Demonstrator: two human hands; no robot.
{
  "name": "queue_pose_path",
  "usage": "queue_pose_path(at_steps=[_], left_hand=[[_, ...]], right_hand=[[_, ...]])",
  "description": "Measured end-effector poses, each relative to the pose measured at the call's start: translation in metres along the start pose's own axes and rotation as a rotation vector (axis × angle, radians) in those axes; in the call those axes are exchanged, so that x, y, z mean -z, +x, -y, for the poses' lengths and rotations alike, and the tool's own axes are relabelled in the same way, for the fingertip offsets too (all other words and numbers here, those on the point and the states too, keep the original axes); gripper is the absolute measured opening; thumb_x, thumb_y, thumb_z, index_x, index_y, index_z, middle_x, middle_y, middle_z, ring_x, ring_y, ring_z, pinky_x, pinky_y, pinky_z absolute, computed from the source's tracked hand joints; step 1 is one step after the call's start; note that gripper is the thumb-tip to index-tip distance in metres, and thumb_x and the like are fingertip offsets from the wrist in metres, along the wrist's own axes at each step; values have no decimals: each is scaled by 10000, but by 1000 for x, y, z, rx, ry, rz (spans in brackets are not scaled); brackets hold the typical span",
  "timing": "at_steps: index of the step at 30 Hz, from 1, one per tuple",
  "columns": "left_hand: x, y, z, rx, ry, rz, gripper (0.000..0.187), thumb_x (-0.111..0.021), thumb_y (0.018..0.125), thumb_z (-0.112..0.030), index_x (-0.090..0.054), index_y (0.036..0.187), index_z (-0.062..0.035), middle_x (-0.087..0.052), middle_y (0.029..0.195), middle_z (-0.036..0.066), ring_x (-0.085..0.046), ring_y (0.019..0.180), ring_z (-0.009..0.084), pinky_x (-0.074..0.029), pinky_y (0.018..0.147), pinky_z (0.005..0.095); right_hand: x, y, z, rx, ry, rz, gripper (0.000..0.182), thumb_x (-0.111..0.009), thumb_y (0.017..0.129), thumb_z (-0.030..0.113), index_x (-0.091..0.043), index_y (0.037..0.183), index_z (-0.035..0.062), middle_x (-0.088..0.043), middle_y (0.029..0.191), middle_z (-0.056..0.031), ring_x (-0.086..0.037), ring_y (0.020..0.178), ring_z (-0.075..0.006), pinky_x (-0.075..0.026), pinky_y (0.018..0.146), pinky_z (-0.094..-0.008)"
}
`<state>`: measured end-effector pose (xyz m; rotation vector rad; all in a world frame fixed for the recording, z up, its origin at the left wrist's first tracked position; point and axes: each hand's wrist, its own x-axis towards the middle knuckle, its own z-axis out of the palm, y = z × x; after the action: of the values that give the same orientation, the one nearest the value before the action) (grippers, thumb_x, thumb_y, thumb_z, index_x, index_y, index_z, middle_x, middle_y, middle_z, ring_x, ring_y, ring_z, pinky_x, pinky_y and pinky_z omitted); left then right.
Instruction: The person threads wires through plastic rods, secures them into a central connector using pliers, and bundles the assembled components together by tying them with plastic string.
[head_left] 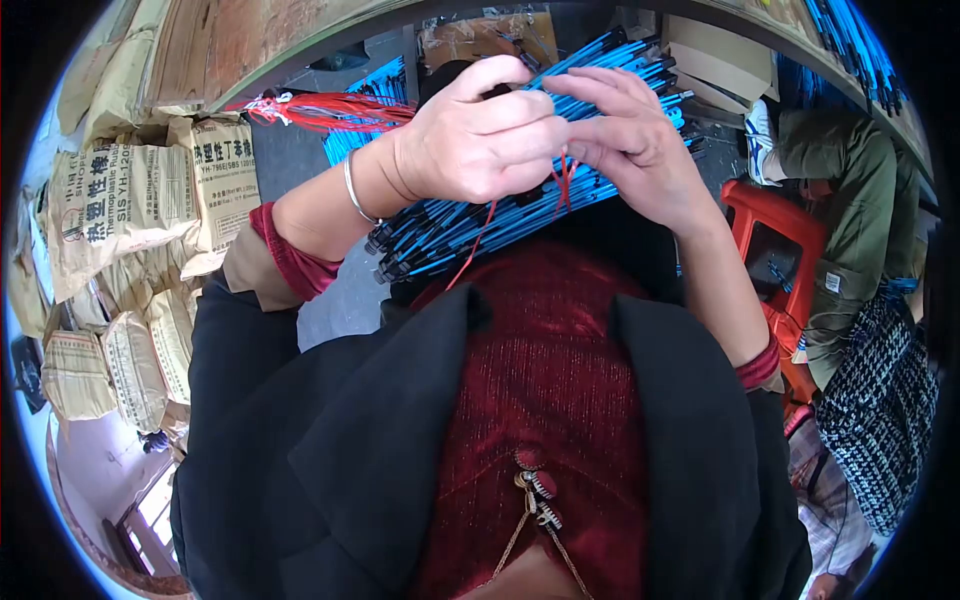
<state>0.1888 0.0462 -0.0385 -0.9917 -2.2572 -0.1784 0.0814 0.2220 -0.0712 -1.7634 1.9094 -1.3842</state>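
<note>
A bundle of thin blue rods with black ends (440, 232) lies across my lap, under my hands. My left hand (490, 140), with a bracelet at the wrist, is closed with its fingers curled above the bundle. My right hand (630, 135) meets it, thumb and fingers pinched together. Thin red string (565, 187) hangs from between the hands, and another length trails down from my left hand over the rods. Both hands appear to grip the string, though the fingertips partly hide it.
Red strings (345, 112) hang beside my left forearm under a wooden table edge (240, 50). Stacked paper sacks (130, 210) stand at the left. More blue rods (860, 50) lie at the upper right. A red stool (775, 225) and a seated person in green trousers (850, 215) are at the right.
</note>
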Motion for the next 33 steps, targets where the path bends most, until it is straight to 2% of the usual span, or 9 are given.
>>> queue_pose_path(at_steps=[7,11,14,18,21,25,28,30,33], left_hand=[[-3,-20,9,226,-281,136,156,-709,621,-80,-562,655,-39,-547,771,59,-518,713,229,-435,699,367],[-2,-24,7,401,-453,113,117,-668,710,-42,-555,709,-11,-529,752,80,-513,700,252,-421,642,337],[-5,-26,7,466,-548,159,125,-660,724,-46,-542,698,-14,-526,753,86,-512,704,248,-418,648,340],[6,-22,9,451,-530,243,132,-653,731,-48,-532,691,-13,-526,756,86,-513,727,246,-420,678,340],[31,-12,9,450,-665,478,144,-633,771,-111,-562,721,3,-568,872,123,-535,845,278,-422,766,368],[26,-12,2,542,-1304,165,256,-548,864,-220,-620,854,26,-555,1118,222,-496,1107,351,-359,947,458],[25,-15,-1,922,-1613,198,310,-512,901,-257,-599,793,20,-616,940,172,-592,934,328,-397,913,477],[15,-4,-10,1340,-1604,-252,328,-504,905,-237,-459,644,-43,-515,609,45,-484,579,150,-470,708,350],[5,-37,1,1410,-1534,-375,332,-511,901,-216,-403,620,-77,-364,555,-6,-377,537,117,-411,587,313]], right_hand=[[16,-15,37,-33,-157,66,70,-650,698,30,-608,754,20,-604,1112,-50,-489,1069,-304,-382,907,-401],[3,-22,48,-56,175,-23,74,-617,783,73,-601,797,1,-607,1094,-107,-549,961,-263,-448,816,-355],[-15,-22,41,-343,855,-97,172,-506,893,144,-578,846,-6,-559,1171,-180,-519,1055,-281,-363,941,-384],[-27,-18,39,-460,1172,-386,202,-460,941,166,-563,862,11,-593,821,-52,-568,824,-143,-456,774,-286],[-26,-23,37,-482,1225,-410,206,-436,950,170,-532,863,10,-567,786,-58,-567,816,-164,-456,780,-303],[-25,-23,37,-520,1351,-510,202,-443,946,169,-520,858,5,-549,774,-66,-558,791,-183,-453,786,-316],[-22,-25,39,-527,1325,-520,187,-446,938,148,-516,850,-1,-527,738,-66,-546,762,-185,-453,804,-355],[-25,-27,50,-371,1156,-491,180,-440,932,130,-504,827,-2,-510,717,-61,-529,727,-174,-448,825,-388],[-30,-52,48,-327,1153,-487,182,-424,926,110,-485,793,2,-489,692,-54,-495,680,-152,-437,855,-435]])
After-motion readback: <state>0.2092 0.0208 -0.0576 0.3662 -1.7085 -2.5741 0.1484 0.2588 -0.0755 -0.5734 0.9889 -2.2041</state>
